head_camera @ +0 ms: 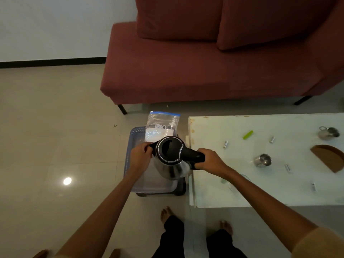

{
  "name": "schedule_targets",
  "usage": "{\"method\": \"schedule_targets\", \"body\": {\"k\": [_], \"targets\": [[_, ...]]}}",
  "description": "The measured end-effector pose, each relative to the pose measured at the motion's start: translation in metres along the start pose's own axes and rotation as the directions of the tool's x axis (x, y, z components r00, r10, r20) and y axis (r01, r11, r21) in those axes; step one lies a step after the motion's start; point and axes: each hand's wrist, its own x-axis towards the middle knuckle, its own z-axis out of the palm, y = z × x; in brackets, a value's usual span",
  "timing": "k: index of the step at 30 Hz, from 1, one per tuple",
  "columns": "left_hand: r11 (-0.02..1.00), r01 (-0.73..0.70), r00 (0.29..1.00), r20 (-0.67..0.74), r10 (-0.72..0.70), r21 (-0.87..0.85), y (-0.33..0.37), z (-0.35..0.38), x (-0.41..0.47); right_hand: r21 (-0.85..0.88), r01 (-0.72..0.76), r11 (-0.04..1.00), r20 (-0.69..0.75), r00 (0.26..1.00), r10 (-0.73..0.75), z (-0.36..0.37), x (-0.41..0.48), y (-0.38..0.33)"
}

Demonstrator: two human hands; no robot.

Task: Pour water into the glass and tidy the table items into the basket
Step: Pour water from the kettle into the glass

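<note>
Both hands (141, 155) (211, 161) hold the kettle (169, 152) upright, spout pointing left, handle right.

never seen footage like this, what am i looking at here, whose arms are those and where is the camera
There is no machine here: a person wears one wide camera on the head, so you look down their own arms. The right hand grips the black handle of a steel kettle; the left hand holds its spout side. Below the kettle a basket sits on the floor and holds a plastic bag. Beside it, a white table carries two steel cups, a green stick and some small white items.
</note>
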Motion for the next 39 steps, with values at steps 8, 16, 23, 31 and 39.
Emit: {"method": "schedule_targets", "body": {"k": [8, 16, 23, 31, 39], "targets": [[0.996, -0.084, 0.98, 0.183, 0.084, -0.005, 0.089, 0.101, -0.04, 0.081, -0.007, 0.997, -0.095, 0.995, 0.014, -0.09, -0.078, 0.085], [0.996, -0.065, 0.915, 0.394, 0.083, -0.06, 0.14, 0.222, -0.086, 0.213, -0.017, 0.977, -0.291, 0.953, 0.08, -0.137, -0.156, 0.183], [0.987, -0.141, 0.851, 0.499, 0.163, -0.082, 0.158, 0.301, -0.093, 0.224, -0.074, 0.972, -0.449, 0.877, 0.17, -0.142, -0.181, 0.242], [0.993, 0.096, 0.942, 0.33, -0.068, -0.071, 0.082, 0.34, -0.083, 0.194, -0.115, 0.974, -0.583, 0.785, 0.208, -0.112, -0.175, 0.291], [0.981, 0.062, 0.875, 0.462, -0.142, 0.183, 0.025, 0.365, -0.099, 0.109, -0.179, 0.978, -0.537, 0.817, 0.209, -0.094, -0.162, 0.314]]}}
